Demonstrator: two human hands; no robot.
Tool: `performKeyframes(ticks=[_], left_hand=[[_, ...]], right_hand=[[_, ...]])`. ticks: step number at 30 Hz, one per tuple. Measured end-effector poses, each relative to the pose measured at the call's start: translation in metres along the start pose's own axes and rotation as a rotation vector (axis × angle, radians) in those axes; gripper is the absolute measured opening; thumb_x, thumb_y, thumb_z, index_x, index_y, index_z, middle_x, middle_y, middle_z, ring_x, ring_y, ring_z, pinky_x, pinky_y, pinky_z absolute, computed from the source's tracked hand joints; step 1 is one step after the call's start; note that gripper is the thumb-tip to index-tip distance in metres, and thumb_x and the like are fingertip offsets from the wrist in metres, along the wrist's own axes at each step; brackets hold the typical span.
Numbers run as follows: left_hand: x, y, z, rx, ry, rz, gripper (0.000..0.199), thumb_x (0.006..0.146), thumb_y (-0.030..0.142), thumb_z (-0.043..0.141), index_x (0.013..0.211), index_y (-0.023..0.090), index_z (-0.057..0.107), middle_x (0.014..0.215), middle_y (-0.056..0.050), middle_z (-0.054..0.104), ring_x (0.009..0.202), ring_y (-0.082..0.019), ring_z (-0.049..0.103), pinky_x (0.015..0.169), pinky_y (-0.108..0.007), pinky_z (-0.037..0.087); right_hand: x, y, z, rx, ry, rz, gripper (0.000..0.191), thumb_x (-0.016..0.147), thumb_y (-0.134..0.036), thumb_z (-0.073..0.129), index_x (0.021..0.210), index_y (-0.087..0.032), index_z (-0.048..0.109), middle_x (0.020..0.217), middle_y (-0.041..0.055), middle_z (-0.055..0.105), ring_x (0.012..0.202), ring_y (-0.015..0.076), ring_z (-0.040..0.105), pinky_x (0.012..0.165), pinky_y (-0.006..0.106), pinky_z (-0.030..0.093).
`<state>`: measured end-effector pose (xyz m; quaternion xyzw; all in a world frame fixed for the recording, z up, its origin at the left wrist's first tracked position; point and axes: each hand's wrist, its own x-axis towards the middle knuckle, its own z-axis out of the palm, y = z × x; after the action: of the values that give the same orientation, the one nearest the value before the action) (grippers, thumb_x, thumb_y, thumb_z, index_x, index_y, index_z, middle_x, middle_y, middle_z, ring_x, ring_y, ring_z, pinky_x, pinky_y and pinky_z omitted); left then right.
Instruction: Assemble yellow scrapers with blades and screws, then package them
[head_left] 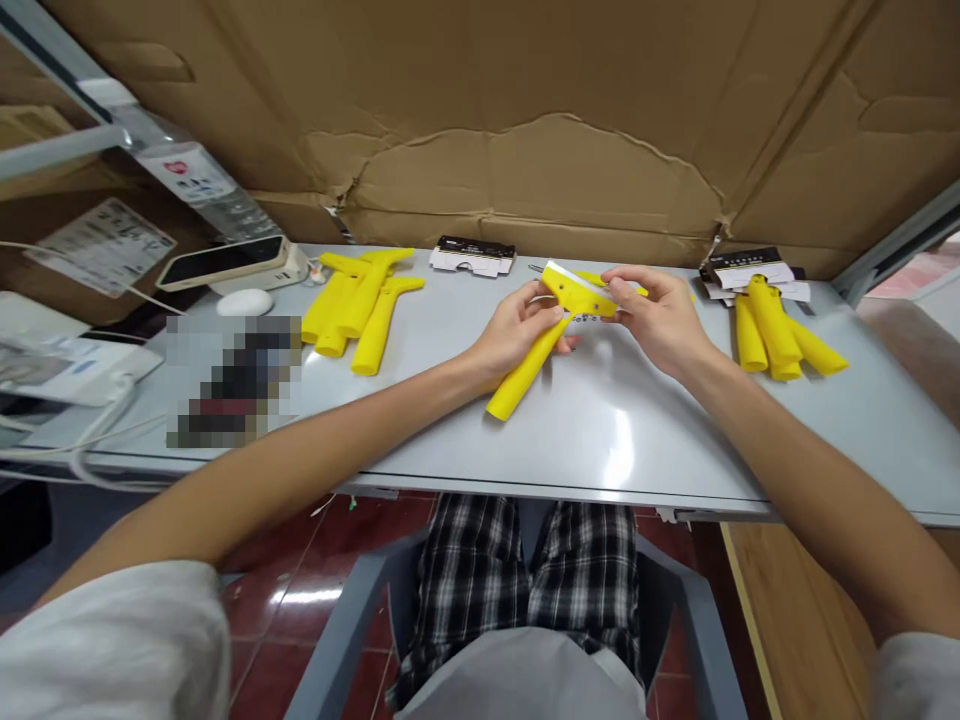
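Note:
Near the middle of the table, my left hand (521, 330) is closed around a yellow scraper-like tool (534, 365), close to where its handle meets the wide head. The handle slants down and to the left. A pale strip runs along the head's upper edge. My right hand (656, 312) pinches the right end of the same head between thumb and fingers. Behind it more yellow and a row of small dark marks show, partly hidden. Several yellow tools (367, 300) lie to the left, and several more yellow handles (772, 325) lie to the right.
A black-and-white box (472, 256) lies at the table's (450, 440) back edge, and similar boxes (750, 268) at the right. On the left are a phone (221, 262), a white round object (244, 303), a plastic bottle (187, 175) and cables. Cardboard (525, 180) stands behind.

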<state>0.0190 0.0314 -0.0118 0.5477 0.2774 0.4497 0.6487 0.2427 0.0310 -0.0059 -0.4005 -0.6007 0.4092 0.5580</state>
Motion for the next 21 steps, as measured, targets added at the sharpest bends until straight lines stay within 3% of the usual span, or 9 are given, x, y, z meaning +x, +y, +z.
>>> performKeyframes(ticks=[4, 8, 13, 16, 21], left_hand=[[-0.0029, -0.0061, -0.0028, -0.009, 0.025, -0.029, 0.027, 0.097, 0.022, 0.074, 0.121, 0.021, 0.060, 0.112, -0.004, 0.074, 0.062, -0.011, 0.072, 0.100, -0.054, 0.068], [-0.0048, -0.0093, -0.0030, 0.023, 0.032, -0.008, 0.026, 0.097, 0.025, 0.074, 0.118, 0.020, 0.060, 0.119, -0.007, 0.074, 0.064, -0.010, 0.072, 0.096, -0.050, 0.070], [-0.0062, -0.0119, -0.0018, 0.092, 0.066, 0.032, 0.030, 0.094, 0.025, 0.079, 0.120, 0.018, 0.065, 0.126, -0.010, 0.073, 0.087, -0.016, 0.079, 0.093, -0.038, 0.068], [-0.0065, -0.0118, -0.0023, 0.108, 0.066, 0.047, 0.030, 0.093, 0.024, 0.080, 0.119, 0.018, 0.067, 0.124, -0.010, 0.075, 0.099, -0.019, 0.078, 0.098, -0.038, 0.067], [-0.0066, -0.0102, -0.0030, 0.112, 0.052, 0.044, 0.032, 0.091, 0.025, 0.081, 0.119, 0.018, 0.067, 0.124, -0.011, 0.077, 0.097, -0.021, 0.079, 0.094, -0.040, 0.068]], right_hand=[[0.0001, 0.0022, 0.0019, 0.024, -0.020, 0.067, 0.053, 0.076, -0.070, 0.094, 0.104, -0.027, 0.083, 0.115, 0.0058, 0.079, 0.098, 0.0217, 0.073, 0.080, 0.039, 0.066], [-0.0010, 0.0010, 0.0049, 0.048, -0.004, 0.114, 0.056, 0.070, -0.071, 0.096, 0.102, -0.026, 0.084, 0.113, 0.0062, 0.079, 0.096, 0.0208, 0.071, 0.076, 0.036, 0.065], [-0.0016, 0.0010, 0.0082, 0.062, 0.001, 0.130, 0.055, 0.069, -0.069, 0.097, 0.099, -0.025, 0.085, 0.115, 0.0067, 0.079, 0.094, 0.0199, 0.070, 0.069, 0.032, 0.062], [-0.0020, 0.0023, 0.0089, 0.055, -0.008, 0.130, 0.054, 0.073, -0.069, 0.096, 0.102, -0.025, 0.086, 0.118, 0.0076, 0.079, 0.095, 0.0207, 0.071, 0.070, 0.033, 0.063], [-0.0016, 0.0050, 0.0070, 0.047, -0.007, 0.141, 0.057, 0.072, -0.071, 0.096, 0.104, -0.025, 0.086, 0.113, 0.0074, 0.079, 0.095, 0.0217, 0.071, 0.070, 0.034, 0.064]])
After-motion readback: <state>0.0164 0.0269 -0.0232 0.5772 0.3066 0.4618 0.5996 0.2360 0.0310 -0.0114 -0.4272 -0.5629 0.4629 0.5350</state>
